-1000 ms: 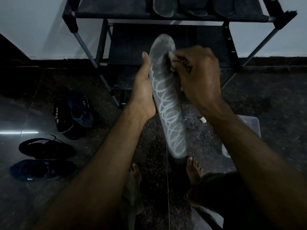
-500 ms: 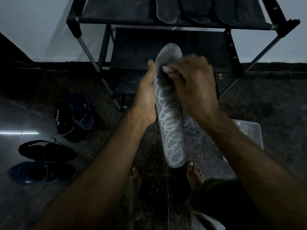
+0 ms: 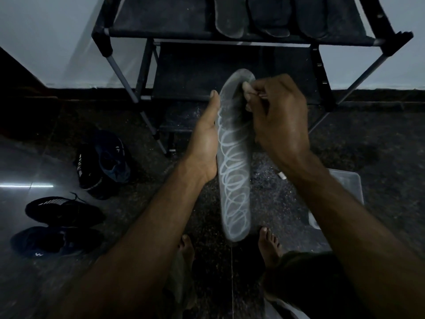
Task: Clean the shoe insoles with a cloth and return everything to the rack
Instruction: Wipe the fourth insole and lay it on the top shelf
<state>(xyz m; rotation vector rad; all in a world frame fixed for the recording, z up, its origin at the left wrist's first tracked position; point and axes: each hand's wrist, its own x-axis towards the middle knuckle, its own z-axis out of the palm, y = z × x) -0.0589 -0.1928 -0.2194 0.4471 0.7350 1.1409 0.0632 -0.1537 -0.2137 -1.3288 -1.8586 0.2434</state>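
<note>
Your left hand (image 3: 204, 143) supports the insole (image 3: 233, 171) from its left edge: the palm and straight fingers lie flat along it, thumb tip up near the toe end, a wide grip that braces rather than clamps. Your right hand (image 3: 278, 118) sits at the toe end of the insole, just right of the left thumb, its grip narrow, fingers curled and pinching a small pale object (image 3: 246, 87) against the insole's face; whether this is the cloth cannot be told. The insole stands lengthwise between both hands, toe end away from you, heel end toward your bare feet (image 3: 269, 245), its face covered in pale looping lines. Beyond the right hand stands the rack (image 3: 161, 21), with three dark insoles (image 3: 227, 17) on its top shelf. Well left of the left hand, dark shoes (image 3: 62, 210) lie on the floor (image 3: 368, 139). Below the right forearm a clear plastic container (image 3: 351, 187) rests on the floor.
</note>
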